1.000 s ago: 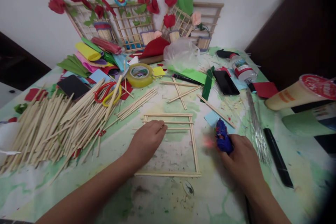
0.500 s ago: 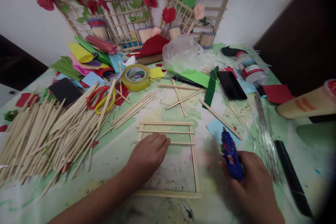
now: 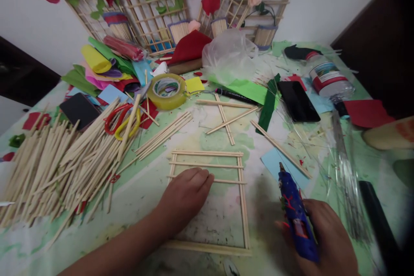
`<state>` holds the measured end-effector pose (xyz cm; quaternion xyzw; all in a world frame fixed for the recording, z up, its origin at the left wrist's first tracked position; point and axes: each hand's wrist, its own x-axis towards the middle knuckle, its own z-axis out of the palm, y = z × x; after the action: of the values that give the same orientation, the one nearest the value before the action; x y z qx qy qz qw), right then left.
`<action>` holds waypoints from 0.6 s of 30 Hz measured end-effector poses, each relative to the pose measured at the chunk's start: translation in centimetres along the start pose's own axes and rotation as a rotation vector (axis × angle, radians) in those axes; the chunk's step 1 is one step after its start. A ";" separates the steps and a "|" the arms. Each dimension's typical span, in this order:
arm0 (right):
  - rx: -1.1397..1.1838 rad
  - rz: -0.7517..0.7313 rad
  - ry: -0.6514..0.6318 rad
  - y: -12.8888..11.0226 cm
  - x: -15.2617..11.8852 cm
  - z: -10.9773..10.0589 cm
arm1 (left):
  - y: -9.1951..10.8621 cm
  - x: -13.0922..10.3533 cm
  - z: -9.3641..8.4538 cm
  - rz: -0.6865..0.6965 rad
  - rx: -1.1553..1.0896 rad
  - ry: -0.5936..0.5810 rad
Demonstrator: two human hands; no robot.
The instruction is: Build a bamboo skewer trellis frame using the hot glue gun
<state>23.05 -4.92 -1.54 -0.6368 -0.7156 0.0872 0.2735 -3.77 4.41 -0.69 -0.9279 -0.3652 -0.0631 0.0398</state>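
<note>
Against the white wall [image 3: 310, 13], stick lattices [image 3: 152, 8] stand upright.

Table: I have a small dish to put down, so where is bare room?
Bare table shows between the frame and the glue gun, and inside the frame, right of the left hand. It is crowded on the left with the stick pile, and at the back around the tape and phone.
</note>
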 end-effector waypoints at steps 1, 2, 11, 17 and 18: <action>-0.001 -0.006 -0.002 0.0 0.0 0.0 | 0.0 0.0 -0.1 -0.008 -0.009 -0.023; 0.000 -0.012 -0.001 0.1 -0.1 -0.1 | 0.0 0.1 -0.1 -0.017 -0.017 -0.043; -0.006 -0.032 -0.017 -0.1 0.1 -0.2 | -0.3 -0.1 -0.1 -0.003 -0.054 -0.054; 0.001 0.012 -0.023 0.1 -0.3 0.1 | -0.3 -0.2 0.1 -0.019 -0.071 -0.094; 0.002 0.024 -0.023 0.3 -0.5 0.3 | -0.2 -0.1 0.0 -0.026 -0.077 -0.113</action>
<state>23.16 -5.29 -2.06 -0.6438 -0.7111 0.0985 0.2650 -3.99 4.50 -0.73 -0.9260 -0.3762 -0.0252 -0.0174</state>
